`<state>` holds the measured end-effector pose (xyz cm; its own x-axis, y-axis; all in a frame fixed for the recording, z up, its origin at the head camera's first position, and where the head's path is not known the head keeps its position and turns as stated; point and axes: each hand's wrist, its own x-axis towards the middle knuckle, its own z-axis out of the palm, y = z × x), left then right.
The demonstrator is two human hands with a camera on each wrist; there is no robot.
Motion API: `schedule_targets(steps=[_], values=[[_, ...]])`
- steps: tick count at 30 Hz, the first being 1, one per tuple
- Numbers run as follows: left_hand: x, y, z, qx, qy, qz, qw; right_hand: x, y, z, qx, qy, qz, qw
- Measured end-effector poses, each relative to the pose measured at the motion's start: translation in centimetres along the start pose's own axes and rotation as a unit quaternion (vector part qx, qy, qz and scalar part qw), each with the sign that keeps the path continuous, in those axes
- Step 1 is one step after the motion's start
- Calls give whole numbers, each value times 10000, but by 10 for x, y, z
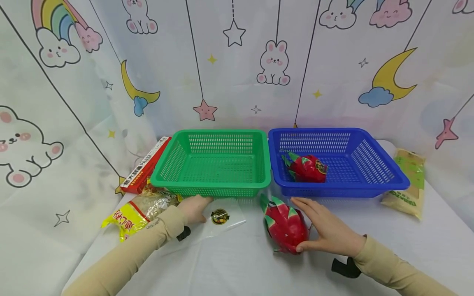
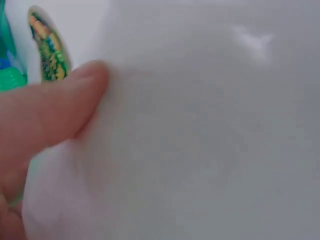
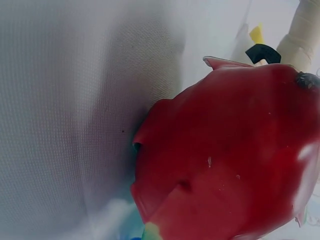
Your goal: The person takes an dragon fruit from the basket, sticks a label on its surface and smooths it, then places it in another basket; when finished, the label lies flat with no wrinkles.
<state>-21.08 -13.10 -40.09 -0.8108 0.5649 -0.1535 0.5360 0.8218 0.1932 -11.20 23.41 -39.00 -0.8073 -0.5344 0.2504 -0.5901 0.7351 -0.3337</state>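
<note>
My left hand [image 1: 193, 209] pinches the edge of a clear plastic bag [image 1: 232, 214] with a round black-and-gold sticker [image 1: 220, 216]. In the left wrist view, the thumb [image 2: 60, 107] presses on the sheet-like plastic, and the sticker shows beyond it. My right hand [image 1: 329, 228] is spread along the right side of a red dragon fruit [image 1: 286, 230] with green leaf tips, which lies on the white table. Its thumb tip is at the fruit's near end, with the fingers stretched toward the leafy end. In the right wrist view the dragon fruit [image 3: 230, 155] fills the right half; no right fingers show.
A green basket [image 1: 218, 191] and a blue basket [image 1: 344, 192] stand side by side behind the hands. Another dragon fruit [image 1: 306, 169] sits in the blue one. At left are a red pasta box [image 1: 146, 166] and a yellow-labelled bag [image 1: 142, 209]; at right, a beige-green packet [image 1: 407, 185].
</note>
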Motion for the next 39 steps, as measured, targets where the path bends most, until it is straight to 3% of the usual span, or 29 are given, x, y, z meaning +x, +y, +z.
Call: schedule_targets(steps=[5,11,15,16,23,30,35,39], values=[[-3,3,-6,-238,-175,-110,9995,1,1,-1,-50,64,-68,9999],[-5,1,-10,-663,-201,263,9973,6,-1,-5,-35,143,-93,9998],[-7,5,-16,-855,-241,316,9955,12,-5,-11,61,326,-144,9993],[-8,8,-19,-960,-301,189,9947,14,-6,-12,65,407,-188,9990],[-13,19,-28,-1383,-369,235,9894,30,-15,-17,78,978,-763,9922],[-14,24,-32,-2078,-459,660,9749,49,-34,-16,36,1125,-1034,9882],[-14,32,-36,-2687,-633,1085,9550,61,-42,-12,-226,1382,-1554,9779],[-15,40,-38,-3073,-709,1175,9417,67,-46,-8,-342,1480,-1778,9723]])
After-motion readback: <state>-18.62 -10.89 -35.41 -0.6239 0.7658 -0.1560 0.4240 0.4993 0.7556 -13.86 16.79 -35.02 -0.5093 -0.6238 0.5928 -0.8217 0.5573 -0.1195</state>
